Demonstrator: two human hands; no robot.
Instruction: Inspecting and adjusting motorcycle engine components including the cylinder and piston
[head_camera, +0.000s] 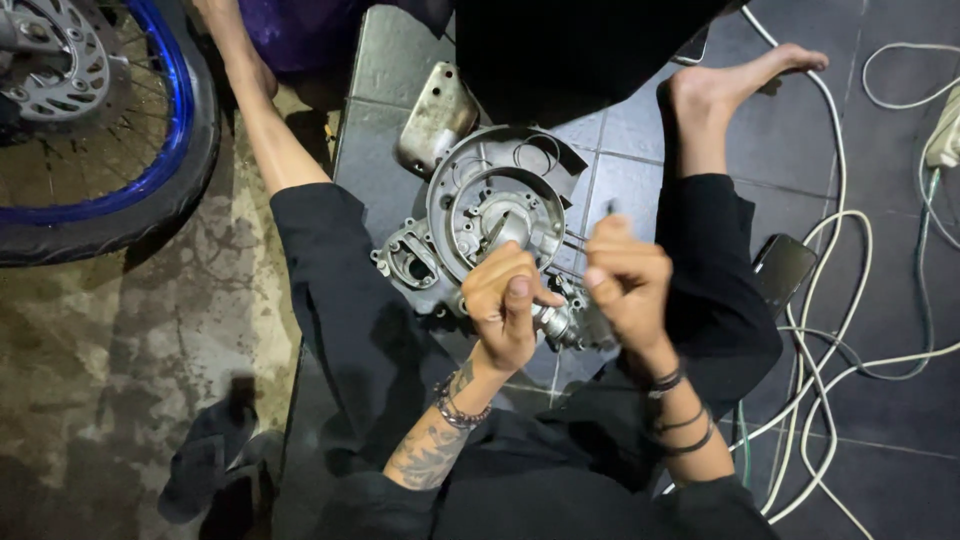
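The left hand (507, 305), just left of centre in the frame, is curled into a fist with the thumb pressed over the top, closed on a thin metal tool (497, 229) whose tip points up into the round opening of the engine casing (490, 215). The right hand (627, 283), just right of centre, has its fingers bunched and pinched together; a small dark tip shows above them, but what they hold cannot be told. Both hands hover over a smaller metal fitting (560, 322) at the casing's lower edge, which lies on the dark tiled floor (880, 400) between the person's black-trousered legs. A separate grey cover plate (437, 115) rests just above the casing. Judging by this, the work would go best with the casing kept flat and steady and the tool held straight rather than levered sideways, so that it does not slip and score the soft metal. White cables (830, 300) loop at the right, and a blue-rimmed motorcycle wheel (110, 130) fills the upper left
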